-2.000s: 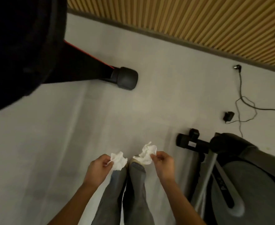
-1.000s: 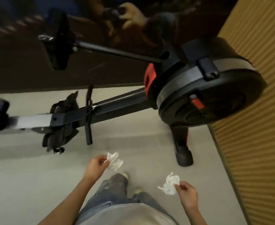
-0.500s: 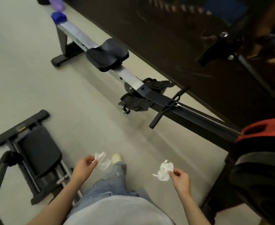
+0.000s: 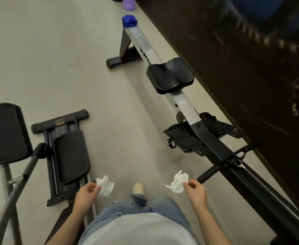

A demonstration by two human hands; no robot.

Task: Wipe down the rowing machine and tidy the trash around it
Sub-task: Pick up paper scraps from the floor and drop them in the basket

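Observation:
The rowing machine's silver rail (image 4: 146, 45) runs from far centre down to the right, with a black seat (image 4: 170, 75), black footrests (image 4: 189, 137) and a black pull handle (image 4: 223, 164). A blue object (image 4: 129, 20) sits on the rail's far end. My left hand (image 4: 86, 194) pinches a crumpled white tissue (image 4: 105, 185). Another crumpled white tissue (image 4: 177, 182) is pinched in my right hand (image 4: 196, 190), just left of the handle. Both hands hang over the floor in front of my jeans.
An exercise machine with a black pad (image 4: 5, 132), a grey frame (image 4: 16, 190) and a black pedal (image 4: 71, 156) stands at the left. A dark glass wall (image 4: 242, 71) runs along the right behind the rower. A purple bottle (image 4: 128, 3) stands at the far end.
My view has swung round from the wall and flywheel to look along the rail. Both hands have kept hold of their tissues, moving slightly apart.

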